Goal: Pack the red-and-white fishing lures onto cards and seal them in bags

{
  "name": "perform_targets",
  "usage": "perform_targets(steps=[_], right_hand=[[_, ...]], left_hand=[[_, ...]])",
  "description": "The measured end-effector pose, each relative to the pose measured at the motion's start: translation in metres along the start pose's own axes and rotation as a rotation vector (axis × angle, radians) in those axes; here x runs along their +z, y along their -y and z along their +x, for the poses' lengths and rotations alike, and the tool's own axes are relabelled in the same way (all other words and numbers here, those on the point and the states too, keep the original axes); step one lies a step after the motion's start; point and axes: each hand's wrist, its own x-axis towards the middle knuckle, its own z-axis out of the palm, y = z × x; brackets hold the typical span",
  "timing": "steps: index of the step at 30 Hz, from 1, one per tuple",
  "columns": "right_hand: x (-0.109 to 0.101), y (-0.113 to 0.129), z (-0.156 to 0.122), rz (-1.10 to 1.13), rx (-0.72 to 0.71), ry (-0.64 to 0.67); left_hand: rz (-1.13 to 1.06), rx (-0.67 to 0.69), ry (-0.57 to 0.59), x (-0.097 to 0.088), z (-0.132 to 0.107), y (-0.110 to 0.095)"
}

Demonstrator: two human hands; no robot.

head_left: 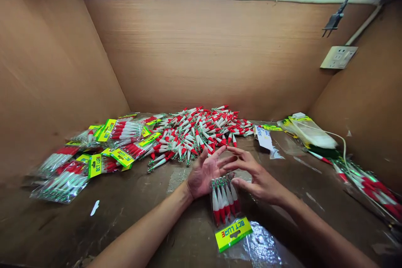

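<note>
A see-through bag of several red-and-white fishing lures [223, 203] lies in front of me, its yellow-green "BCT LURE" header card [234, 233] toward me and the green hook ends away. My left hand [205, 173] is palm up with fingers stretched, at the bag's far left end. Over the far right end, my right hand [251, 171] has its fingers apart and its thumb close to the bag. Both hands' fingertips come near each other. Whether either hand touches the bag is hard to tell. Beyond them spreads a pile of loose lures [196, 132].
Packed lure bags [72, 176] are heaped at the left. At the right are a stack of empty plastic bags [314, 134], more lures [370, 186] and a white cable [344, 142]. A printed paper [264, 137] lies by the pile. A plug [333, 21] hangs at upper right.
</note>
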Motion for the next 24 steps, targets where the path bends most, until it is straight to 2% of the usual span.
perform_targets(steps=[2,5,10,12,15,17,20,24], right_hand=[[0.006,-0.001,0.004,0.043,0.035,0.016],[0.006,-0.014,0.0,0.092,0.141,-0.037],[-0.001,-0.029,-0.01,0.073,0.226,-0.077],[-0.003,-0.031,-0.012,0.035,0.249,-0.102],[-0.002,-0.032,-0.013,0.0,0.281,-0.167],[0.001,-0.032,-0.014,0.094,0.325,-0.189],[0.007,-0.03,-0.014,0.421,0.454,-0.185],[0.013,-0.026,-0.013,0.707,0.546,-0.287]], left_hand=[[0.007,-0.017,-0.007,0.002,0.001,0.002],[0.003,-0.056,-0.047,-0.002,0.0,0.006],[0.212,-0.235,-0.22,-0.015,-0.004,0.012],[0.288,-0.233,-0.286,-0.016,-0.005,0.015],[0.341,-0.195,-0.319,-0.013,-0.005,0.018],[0.386,-0.176,-0.32,-0.007,-0.005,0.02],[0.476,-0.128,-0.365,0.0,-0.004,0.024],[0.54,-0.05,-0.412,0.002,-0.003,0.029]])
